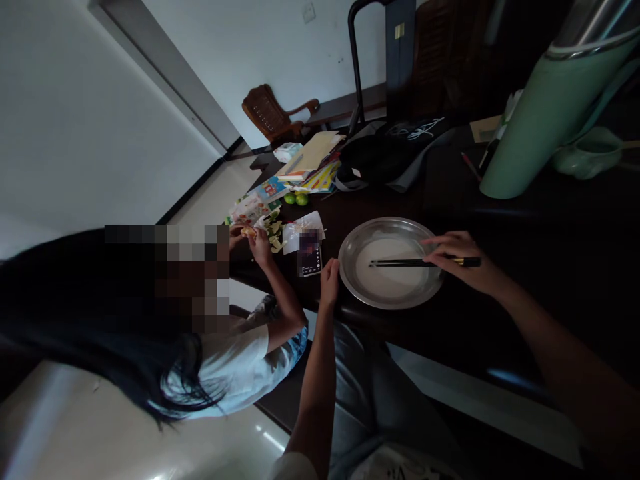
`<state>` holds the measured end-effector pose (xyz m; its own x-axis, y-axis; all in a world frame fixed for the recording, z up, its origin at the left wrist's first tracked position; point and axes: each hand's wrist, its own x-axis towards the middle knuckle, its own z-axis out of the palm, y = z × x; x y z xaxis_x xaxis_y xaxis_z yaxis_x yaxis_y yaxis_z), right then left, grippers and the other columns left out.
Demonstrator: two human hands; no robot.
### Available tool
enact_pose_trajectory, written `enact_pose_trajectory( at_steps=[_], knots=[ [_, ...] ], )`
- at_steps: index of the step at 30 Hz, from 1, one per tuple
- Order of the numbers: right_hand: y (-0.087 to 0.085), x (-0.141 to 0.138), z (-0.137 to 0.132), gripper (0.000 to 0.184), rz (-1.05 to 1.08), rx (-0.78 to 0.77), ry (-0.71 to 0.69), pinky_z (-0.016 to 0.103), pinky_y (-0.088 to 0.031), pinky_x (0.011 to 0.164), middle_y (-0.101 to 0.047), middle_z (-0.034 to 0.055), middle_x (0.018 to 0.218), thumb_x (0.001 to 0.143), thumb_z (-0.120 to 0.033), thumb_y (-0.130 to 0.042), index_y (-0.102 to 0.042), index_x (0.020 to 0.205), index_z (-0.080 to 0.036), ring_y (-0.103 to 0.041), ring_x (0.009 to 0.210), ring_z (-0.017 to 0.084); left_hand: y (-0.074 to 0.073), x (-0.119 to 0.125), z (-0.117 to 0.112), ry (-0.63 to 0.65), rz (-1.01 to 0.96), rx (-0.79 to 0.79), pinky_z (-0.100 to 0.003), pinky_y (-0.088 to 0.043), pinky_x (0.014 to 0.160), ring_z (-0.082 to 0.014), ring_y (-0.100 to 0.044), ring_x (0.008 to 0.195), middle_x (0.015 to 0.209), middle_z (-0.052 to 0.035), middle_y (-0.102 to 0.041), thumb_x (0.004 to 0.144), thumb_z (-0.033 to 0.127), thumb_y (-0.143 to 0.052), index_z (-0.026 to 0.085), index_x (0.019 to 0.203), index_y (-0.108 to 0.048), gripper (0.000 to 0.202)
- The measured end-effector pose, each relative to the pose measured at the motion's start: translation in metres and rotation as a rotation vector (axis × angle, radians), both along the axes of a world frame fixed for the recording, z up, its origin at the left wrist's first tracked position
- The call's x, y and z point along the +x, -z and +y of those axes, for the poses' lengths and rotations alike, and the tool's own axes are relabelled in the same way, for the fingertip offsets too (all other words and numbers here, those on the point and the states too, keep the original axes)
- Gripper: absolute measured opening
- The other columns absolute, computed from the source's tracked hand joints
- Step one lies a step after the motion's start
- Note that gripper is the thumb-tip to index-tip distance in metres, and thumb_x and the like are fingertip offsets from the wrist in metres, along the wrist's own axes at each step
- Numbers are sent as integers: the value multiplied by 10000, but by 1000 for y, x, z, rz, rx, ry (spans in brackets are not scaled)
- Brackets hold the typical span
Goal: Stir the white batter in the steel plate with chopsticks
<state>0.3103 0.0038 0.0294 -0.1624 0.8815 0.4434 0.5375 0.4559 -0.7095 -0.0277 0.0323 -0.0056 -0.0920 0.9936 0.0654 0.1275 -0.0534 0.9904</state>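
Observation:
A round metal basin (350,288) with whitish, milky contents (395,280) stands near the table's front edge. My right hand (457,257) is closed round a pair of black chopsticks (405,263) with gold bands. They lie nearly level across the basin, their tips over the whitish contents. At the basin's left side my left hand (329,281) is closed against the rim; its fingertips are partly hidden. Just left of that hand lies a lit phone (310,255), partly on a white sheet (304,227).
To my left, a person (235,373) holds a peeled orange-coloured piece (249,231) near peels (275,230). Green fruits (301,199), stacked books (310,160) and a black bag (370,157) sit farther back. At right stand a green tumbler (540,120) and a small cup (590,153).

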Motion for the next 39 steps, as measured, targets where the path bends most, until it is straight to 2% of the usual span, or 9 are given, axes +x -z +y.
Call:
enact_pose_trajectory(
  at_steps=[6,8,12,18,21,26,32,36,39],
  knots=[
    [-6,19,1,426,89,28,148,589,-451,1052,-828,44,1153,1005,-469,-515,-779,707,-320,-617,1133,325,-3,1,-1,-3,2,15,-253,-348,632,-128,-337,663,663,40,-380,907,652,-660,209,632,-444,565],
    [-6,18,0,436,110,-7,105,582,-456,1071,-826,35,1163,1007,-461,-505,-780,697,-324,-609,1160,324,-4,0,-1,-11,10,7,-255,-344,630,-130,-334,664,662,39,-377,902,651,-664,210,627,-440,566],
    [-3,3,-1,323,20,-61,-12,599,-483,1039,-822,21,1201,961,-503,-584,-822,811,-343,-603,1146,334,-5,-1,-1,-18,1,-11,-262,-338,626,-131,-324,659,657,39,-364,887,672,-669,215,624,-436,577],
    [-10,20,-1,418,29,16,114,623,-450,1057,-813,-2,1195,1023,-507,-497,-784,763,-348,-605,1161,333,-5,-2,-1,4,2,8,-262,-332,623,-127,-327,656,663,43,-367,888,687,-656,212,632,-439,581],
    [-11,23,-3,468,59,-4,59,629,-457,1064,-806,-41,1209,1041,-523,-460,-770,729,-363,-600,1188,332,-6,-1,-2,-1,0,3,-257,-349,633,-127,-341,659,660,42,-377,914,646,-651,208,632,-445,560],
    [-4,2,-3,355,-12,-21,-33,677,-491,1006,-816,-52,1178,984,-609,-551,-807,850,-403,-633,1142,353,-7,-1,-3,-22,19,-2,-251,-362,652,-129,-350,672,665,41,-390,919,619,-656,207,634,-454,541],
    [-13,20,-4,426,47,30,118,685,-473,1043,-812,-52,1179,1027,-572,-487,-798,795,-398,-630,1176,351,-8,1,-3,-15,-4,-9,-254,-345,634,-131,-341,670,668,38,-382,899,647,-667,207,627,-457,558],
    [-7,14,-5,431,69,3,25,669,-493,1025,-816,-53,1166,1030,-558,-478,-808,798,-406,-620,1179,348,-9,2,-4,-17,-4,-10,-256,-338,622,-134,-329,664,656,36,-375,878,674,-677,212,618,-447,578],
    [0,3,-4,357,-18,-11,-27,671,-494,1008,-811,-43,1199,997,-580,-541,-818,860,-401,-624,1168,354,-9,2,-4,-12,9,5,-257,-343,632,-134,-334,671,667,33,-388,876,682,-668,210,626,-460,573]
  ],
)
